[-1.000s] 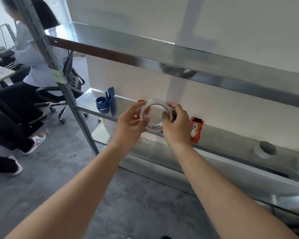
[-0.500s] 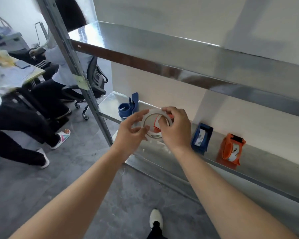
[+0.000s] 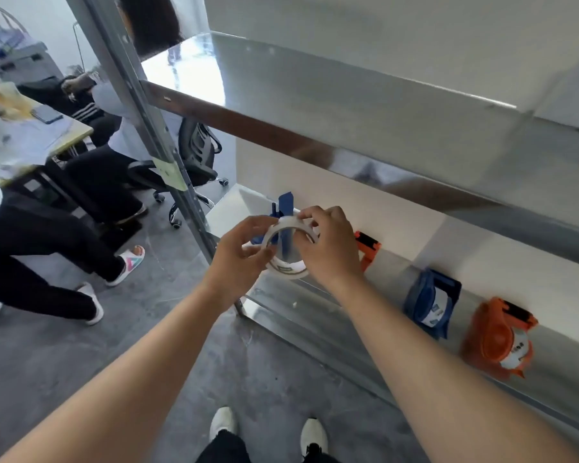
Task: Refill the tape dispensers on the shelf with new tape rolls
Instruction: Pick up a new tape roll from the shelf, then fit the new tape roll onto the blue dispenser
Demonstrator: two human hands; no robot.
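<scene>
Shoes (image 3: 224,423): white pair on the grey floor, nearest the camera, just short of the shelf.
Left hand (image 3: 238,255): fingers curled on the left side of the roll, thumb and forefinger pinching its edge.
Right hand (image 3: 328,245): closed over the right and top of the roll, fingertips at the upper rim; it looks as if they are picking for the tape's end, but that cannot be made out.
Roll (image 3: 286,267): clear tape, held between both hands in the air in front of the shelf's left end, not in any dispenser.
Shelf (image 3: 365,315): metal, with four dispensers in a row.
Blue holder (image 3: 283,208): at the far left, seen through and above the roll; it seems empty, and is likely the one to fill.
Orange dispenser (image 3: 366,248): half hidden behind the right hand; load cannot be told.
Blue dispenser (image 3: 430,304): right of it, a labelled roll inside.
Far orange dispenser (image 3: 497,335): at the right, also loaded.
Progress: at least two look filled; this roll is not yet seated, so at least one remains.
Change: the view has swung left and down; the hands have kept the same hold and now sit in front of the blue holder.
People (image 3: 91,168): seated at desks beyond the post, at left.
</scene>
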